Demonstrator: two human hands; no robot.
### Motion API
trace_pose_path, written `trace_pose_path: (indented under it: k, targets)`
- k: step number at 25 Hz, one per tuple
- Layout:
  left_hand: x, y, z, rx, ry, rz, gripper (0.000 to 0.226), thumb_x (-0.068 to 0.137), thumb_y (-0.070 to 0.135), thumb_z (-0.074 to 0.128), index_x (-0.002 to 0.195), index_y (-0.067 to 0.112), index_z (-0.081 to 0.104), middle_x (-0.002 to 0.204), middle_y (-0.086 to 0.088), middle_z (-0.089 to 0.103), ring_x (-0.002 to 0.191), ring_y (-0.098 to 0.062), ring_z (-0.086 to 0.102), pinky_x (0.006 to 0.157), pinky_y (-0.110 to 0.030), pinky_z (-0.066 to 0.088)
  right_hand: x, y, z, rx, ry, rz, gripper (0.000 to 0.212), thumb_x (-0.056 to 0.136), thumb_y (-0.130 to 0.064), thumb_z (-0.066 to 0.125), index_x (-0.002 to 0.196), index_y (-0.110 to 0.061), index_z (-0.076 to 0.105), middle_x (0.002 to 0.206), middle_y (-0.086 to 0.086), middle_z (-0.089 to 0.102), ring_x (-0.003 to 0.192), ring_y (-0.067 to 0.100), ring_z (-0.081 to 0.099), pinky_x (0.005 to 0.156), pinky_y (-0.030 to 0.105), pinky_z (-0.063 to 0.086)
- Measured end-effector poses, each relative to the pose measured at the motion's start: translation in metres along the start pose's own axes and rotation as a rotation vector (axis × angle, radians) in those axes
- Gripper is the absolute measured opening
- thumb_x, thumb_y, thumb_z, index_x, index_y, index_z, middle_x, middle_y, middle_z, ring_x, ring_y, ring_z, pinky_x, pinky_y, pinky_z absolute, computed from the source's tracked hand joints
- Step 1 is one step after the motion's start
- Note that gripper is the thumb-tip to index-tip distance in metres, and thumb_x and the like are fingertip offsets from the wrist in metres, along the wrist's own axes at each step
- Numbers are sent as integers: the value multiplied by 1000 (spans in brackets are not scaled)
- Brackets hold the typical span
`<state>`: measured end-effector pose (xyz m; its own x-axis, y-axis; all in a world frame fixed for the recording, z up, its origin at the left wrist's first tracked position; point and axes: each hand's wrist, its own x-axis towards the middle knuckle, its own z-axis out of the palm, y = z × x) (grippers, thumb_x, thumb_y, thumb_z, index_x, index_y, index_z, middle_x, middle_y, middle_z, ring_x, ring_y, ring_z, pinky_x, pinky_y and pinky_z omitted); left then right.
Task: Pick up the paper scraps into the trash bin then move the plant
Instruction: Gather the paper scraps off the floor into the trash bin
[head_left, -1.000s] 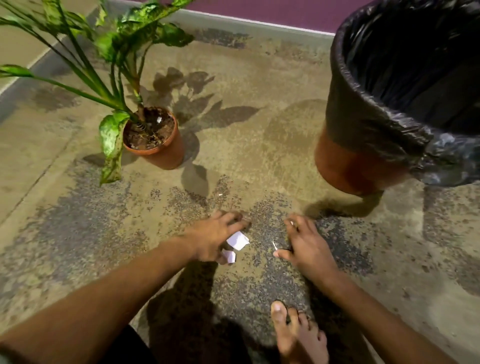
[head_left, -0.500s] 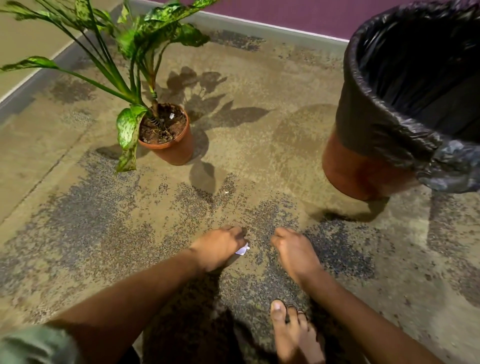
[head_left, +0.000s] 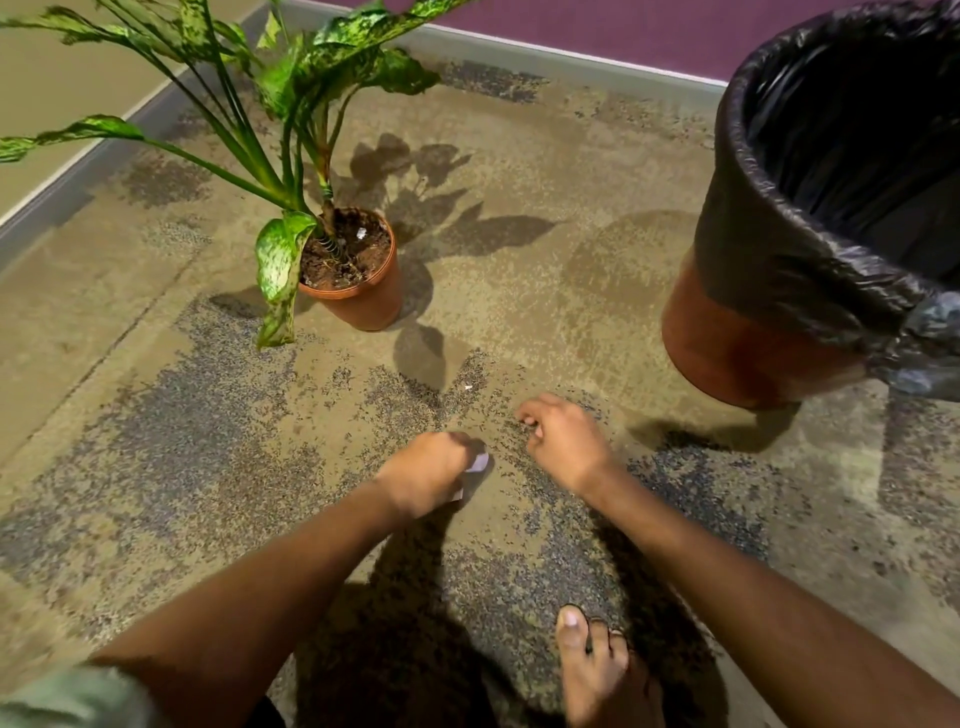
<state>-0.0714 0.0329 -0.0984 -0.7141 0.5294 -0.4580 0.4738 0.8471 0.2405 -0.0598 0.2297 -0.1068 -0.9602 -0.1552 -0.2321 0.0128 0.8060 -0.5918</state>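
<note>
My left hand (head_left: 428, 470) is closed low over the floor, gripping white paper scraps (head_left: 477, 462) that stick out past its fingers. Just to its right, my right hand (head_left: 563, 439) is curled into a loose fist; whether it holds a scrap is hidden. A tiny white scrap (head_left: 468, 387) lies on the floor just beyond both hands. The potted plant (head_left: 358, 275), with green mottled leaves in a brown pot, stands at the upper left. The trash bin (head_left: 769, 291), brown with a black liner, stands at the right, its mouth open.
A bare foot (head_left: 597, 670) rests on the floor below my right hand. A grey skirting edge (head_left: 78, 171) and a purple wall (head_left: 597, 23) bound the speckled concrete floor at left and back. Long plant leaves overhang the upper left.
My left hand has closed around the white scraps that lay under it. My right hand has curled shut and lifted slightly. The view has pulled back a little.
</note>
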Motion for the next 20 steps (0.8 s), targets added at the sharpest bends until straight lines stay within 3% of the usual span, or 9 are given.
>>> trace_pose_path:
  k: [2, 5, 7, 9, 11, 13, 16, 20]
  targets:
    - [-1, -10, -18, -128, 104, -83, 9, 87, 17, 65, 93, 23, 64, 94, 10, 62, 80, -10, 63, 66, -11, 51, 15, -9, 2, 9, -1, -93, 50, 87, 8, 54, 129, -18, 61, 134, -3, 57, 121, 12, 57, 106, 25, 47]
    - [-5, -30, -35, -378, 266, -277, 16, 87, 19, 65, 77, 30, 59, 77, 11, 61, 67, 0, 61, 48, -4, 45, 36, -25, 11, -5, 1, -172, 55, 88, 13, 50, 135, -15, 56, 143, 7, 52, 132, 19, 50, 115, 31, 38]
    - [-11, -44, -39, -380, 317, -347, 9, 89, 19, 64, 82, 24, 62, 75, 9, 64, 62, -1, 59, 47, -6, 45, 48, -33, 18, -40, 14, -202, 55, 89, 15, 50, 136, -13, 54, 143, 9, 52, 131, 20, 51, 117, 28, 31]
    - [-22, -54, -40, -304, 326, -380, 8, 92, 20, 60, 99, 23, 63, 84, -1, 71, 60, -8, 60, 54, -13, 50, 57, -36, 25, -120, 30, -248, 52, 88, 15, 53, 134, -11, 57, 136, 9, 57, 123, 20, 56, 113, 27, 38]
    - [-31, -59, -39, -209, 295, -357, 40, 94, 14, 54, 130, 30, 51, 101, -7, 72, 70, -14, 63, 68, -22, 56, 60, -38, 29, -252, 11, -287, 44, 89, 9, 58, 129, -11, 61, 127, 7, 59, 116, 21, 57, 105, 31, 48]
    - [-37, -59, -35, -132, 217, -320, 50, 96, 11, 48, 138, 37, 42, 115, -8, 66, 85, -20, 66, 79, -30, 59, 57, -43, 32, -366, -28, -314, 36, 88, 2, 62, 122, -10, 65, 123, 5, 57, 112, 19, 55, 100, 31, 51]
    - [-37, -56, -25, -42, 54, -262, 32, 97, 14, 48, 125, 28, 57, 114, -2, 63, 91, -17, 65, 80, -23, 56, 44, -44, 35, -423, -64, -356, 30, 85, 2, 66, 113, -9, 68, 122, 6, 59, 110, 20, 57, 97, 31, 53]
    - [-36, -52, -17, -47, 17, -262, 20, 97, 19, 49, 112, 17, 61, 104, -1, 64, 87, -15, 65, 77, -23, 56, 23, -44, 43, -443, -186, -460, 39, 84, 3, 63, 120, -10, 65, 123, 6, 58, 113, 19, 53, 101, 30, 49]
